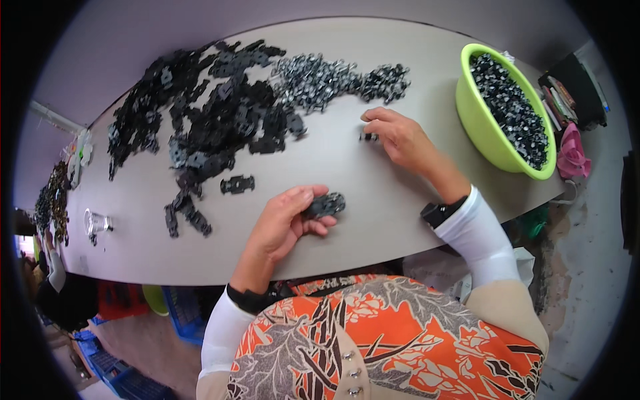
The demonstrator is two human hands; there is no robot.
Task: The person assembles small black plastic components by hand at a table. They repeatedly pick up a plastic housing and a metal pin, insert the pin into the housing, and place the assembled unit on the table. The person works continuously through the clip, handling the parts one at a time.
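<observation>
Near the table's front edge, my left hand (283,219) holds a black toy car chassis (327,205) between thumb and fingers. Farther right, my right hand (405,141) is closed in a pinch around a small dark part (368,137), which looks like a wheel pair; my fingers partly cover it. A large pile of black chassis pieces (223,113) spreads over the left and back. One loose chassis piece (238,185) lies left of my left hand. Beyond my right hand sit a heap of small silvery wheel parts (313,80) and a darker cluster (385,83).
A lime-green basin (470,123) full of small black and silver parts stands at the right table edge. A clear plastic cup (99,223) is at the left. Another person's sleeve (56,273) shows at the far left. Blue crates (183,313) stand below the table.
</observation>
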